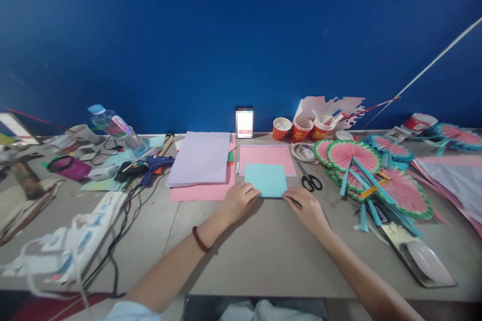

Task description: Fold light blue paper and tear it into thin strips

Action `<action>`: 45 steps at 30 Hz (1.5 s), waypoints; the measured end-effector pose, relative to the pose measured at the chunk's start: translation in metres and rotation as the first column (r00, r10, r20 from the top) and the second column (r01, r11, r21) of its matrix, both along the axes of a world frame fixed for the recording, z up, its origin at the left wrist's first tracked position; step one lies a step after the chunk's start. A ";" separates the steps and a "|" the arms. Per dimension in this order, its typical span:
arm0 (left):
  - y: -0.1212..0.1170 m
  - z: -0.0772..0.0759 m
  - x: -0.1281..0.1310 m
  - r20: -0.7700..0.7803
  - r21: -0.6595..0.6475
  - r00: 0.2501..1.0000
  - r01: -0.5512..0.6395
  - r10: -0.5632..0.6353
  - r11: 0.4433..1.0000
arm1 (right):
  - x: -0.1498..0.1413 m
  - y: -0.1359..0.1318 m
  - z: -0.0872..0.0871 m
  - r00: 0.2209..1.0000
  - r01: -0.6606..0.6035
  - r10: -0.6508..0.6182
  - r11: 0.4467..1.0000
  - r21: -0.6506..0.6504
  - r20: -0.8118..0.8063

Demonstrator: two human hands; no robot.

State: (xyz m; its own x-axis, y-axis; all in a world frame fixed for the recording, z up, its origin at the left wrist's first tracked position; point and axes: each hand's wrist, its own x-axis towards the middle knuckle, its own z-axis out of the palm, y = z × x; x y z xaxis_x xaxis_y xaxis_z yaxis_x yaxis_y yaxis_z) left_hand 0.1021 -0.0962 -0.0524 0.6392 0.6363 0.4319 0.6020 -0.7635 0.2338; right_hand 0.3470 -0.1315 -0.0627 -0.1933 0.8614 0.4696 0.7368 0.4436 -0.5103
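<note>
A light turquoise sheet of paper [265,179] lies in front of me, overlapping a pink sheet [248,156] behind it. My left hand [240,202] has its fingers together at the lower left corner of the turquoise paper. At the lower right corner, my right hand [306,206] pinches the near edge between thumb and fingers. A dark line shows along that near edge. Just beyond my right hand lie black-handled scissors [312,181]. To the left of the turquoise sheet sits a stack of lilac paper [201,158] on pink sheets.
Pleated paper watermelon fans [354,156] crowd the right, beside a white mouse [427,261]. Paper cups [281,128] and a phone [244,123] stand along the blue wall. On the left are a glue gun [156,165], a plastic bottle [118,128], cables and a power strip [94,235].
</note>
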 end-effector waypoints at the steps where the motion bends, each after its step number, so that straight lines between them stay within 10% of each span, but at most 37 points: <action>1: 0.000 0.000 0.001 -0.006 -0.012 1.000 0.003 -0.003 1.000 | 0.000 0.001 0.000 1.000 -0.012 0.012 1.000 -0.013 0.000; 11: 0.004 -0.001 0.002 0.124 -0.225 0.992 0.022 0.006 0.974 | 0.004 0.007 0.001 0.998 -0.029 0.021 0.987 -0.157 -0.053; 21: 0.009 -0.002 0.002 0.203 -0.378 0.978 0.037 0.044 0.925 | 0.011 0.023 0.030 0.997 -0.075 0.070 0.848 -0.525 -0.028; 45: 0.009 -0.001 0.008 -0.037 0.084 0.999 0.036 -0.033 0.996 | 0.012 0.023 0.012 0.994 -0.081 0.052 0.946 -0.313 -0.101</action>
